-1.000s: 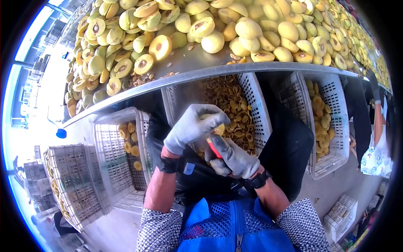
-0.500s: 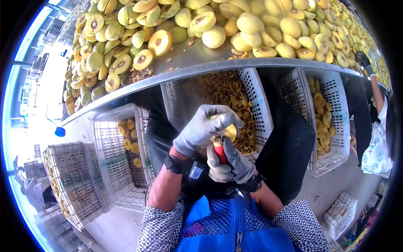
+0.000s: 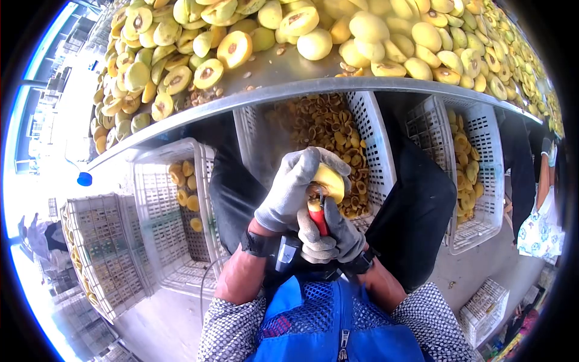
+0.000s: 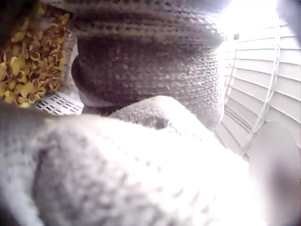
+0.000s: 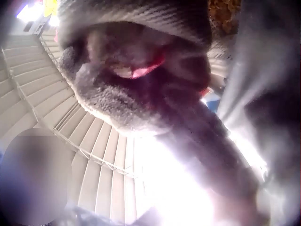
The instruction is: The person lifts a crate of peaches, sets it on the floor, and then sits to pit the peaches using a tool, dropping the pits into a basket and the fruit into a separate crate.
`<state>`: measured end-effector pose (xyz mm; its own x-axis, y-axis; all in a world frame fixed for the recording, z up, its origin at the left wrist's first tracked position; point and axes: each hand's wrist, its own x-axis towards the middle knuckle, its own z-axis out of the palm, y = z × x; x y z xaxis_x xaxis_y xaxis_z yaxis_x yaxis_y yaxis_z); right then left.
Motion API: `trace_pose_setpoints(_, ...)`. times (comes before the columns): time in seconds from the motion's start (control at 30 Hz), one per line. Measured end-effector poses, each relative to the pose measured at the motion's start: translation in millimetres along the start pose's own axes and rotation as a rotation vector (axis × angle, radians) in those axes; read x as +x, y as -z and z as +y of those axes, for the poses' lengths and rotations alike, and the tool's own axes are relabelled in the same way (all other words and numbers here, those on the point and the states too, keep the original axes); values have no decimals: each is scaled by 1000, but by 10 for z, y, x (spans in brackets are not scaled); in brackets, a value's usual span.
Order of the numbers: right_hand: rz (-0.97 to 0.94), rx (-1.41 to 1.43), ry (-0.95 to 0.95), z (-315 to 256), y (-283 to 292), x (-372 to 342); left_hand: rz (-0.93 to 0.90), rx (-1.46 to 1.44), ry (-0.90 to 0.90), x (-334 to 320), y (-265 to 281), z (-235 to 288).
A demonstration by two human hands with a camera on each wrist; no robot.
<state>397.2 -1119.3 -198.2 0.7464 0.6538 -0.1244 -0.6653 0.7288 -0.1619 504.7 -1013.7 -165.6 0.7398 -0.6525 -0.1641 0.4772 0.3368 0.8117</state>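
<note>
In the head view my gloved left hand [image 3: 286, 192] holds a yellow peach half [image 3: 330, 181], fingers curled over its top and cut side turned toward me. My gloved right hand [image 3: 339, 236] grips a pitting knife by its red handle [image 3: 317, 218], the dark metal tip at the brown middle of the cut face. Grey knit glove fabric [image 4: 150, 70] fills most of the left wrist view, hiding the fruit. A strip of the red handle [image 5: 149, 68] shows between the glove's fingers in the right wrist view.
Halved peaches [image 3: 235, 49] lie heaped on the metal table [image 3: 271, 66] beyond its raised edge. Below, a crate [image 3: 375, 133] of brown-yellow scraps stands between my knees. Crates with yellow halves stand left [image 3: 145, 193] and right [image 3: 491, 181]. Another person's arm [image 3: 544, 175] is at far right.
Both hands have come together around the peach half, which has turned so its cut face shows. The knife tip has come up against that face, its red handle now more upright.
</note>
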Motion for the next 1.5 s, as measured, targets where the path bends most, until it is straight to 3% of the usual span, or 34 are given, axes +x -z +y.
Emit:
trace_pose_setpoints(0.13,-100,10,-29,14,57,-62,-28,85,-8,-36,-30,-9)
trace_pose_setpoints(0.2,64,-401,37,-3,-20,-35,-51,-80,103,-61,-42,-4)
trace_pose_setpoints(0.27,53,-560,78,57,-54,18,-138,18,143,-123,-56,47)
trace_pose_setpoints(0.3,32,-609,90,25,-116,18,-88,-13,129,-139,-34,15)
trace_pose_setpoints(0.33,-43,-271,-63,-6,-119,-37,4,-13,108,-148,25,0)
trace_pose_setpoints(0.4,-78,-22,25,-23,64,-131,303,374,-16,-240,223,65)
trace_pose_setpoints(0.47,5,-13,150,-226,124,-95,690,602,21,-575,432,462)
trace_pose_setpoints(0.53,259,201,260,-330,389,7,783,1395,-194,-845,1063,741)
trace_pose_setpoints(0.6,457,2,284,-296,286,27,696,1957,-465,-954,1031,1262)
trace_pose_setpoints(0.63,490,-137,266,-271,185,71,681,1846,-543,-842,1038,1423)
trace_pose_setpoints(0.67,524,-276,249,-236,99,122,724,1676,-367,-713,975,1557)
trace_pose_setpoints(0.73,522,-329,207,-196,82,228,728,1798,-538,-154,993,1708)
trace_pose_setpoints(0.77,521,-372,222,-168,129,235,716,1858,-531,139,1143,1743)
trace_pose_setpoints(0.83,543,-424,226,-128,195,167,675,1961,-254,639,1448,1768)
trace_pose_setpoints(0.87,553,-451,229,-121,210,134,568,1953,-202,774,1585,1737)
trace_pose_setpoints(0.9,564,-482,240,-110,224,122,589,1869,-212,825,1577,1710)
trace_pose_setpoints(0.97,577,-604,269,-140,219,113,580,1671,-219,837,1599,1602)
trace_pose_setpoints(1.07,526,-773,357,-247,2,230,721,1305,-275,454,1005,1523)
trace_pose_setpoints(1.1,513,-775,395,-315,-211,302,635,1214,-449,329,934,1414)
trace_pose_setpoints(1.2,349,-721,414,-506,-512,449,475,917,-591,40,676,1047)
trace_pose_setpoints(1.27,370,-1123,574,-524,-528,568,471,659,-495,-67,371,894)
trace_pose_setpoints(1.33,379,-1143,579,-519,-650,619,453,548,-428,-108,185,774)
trace_pose_setpoints(1.5,487,-1529,688,-476,-356,637,482,422,-506,15,188,417)
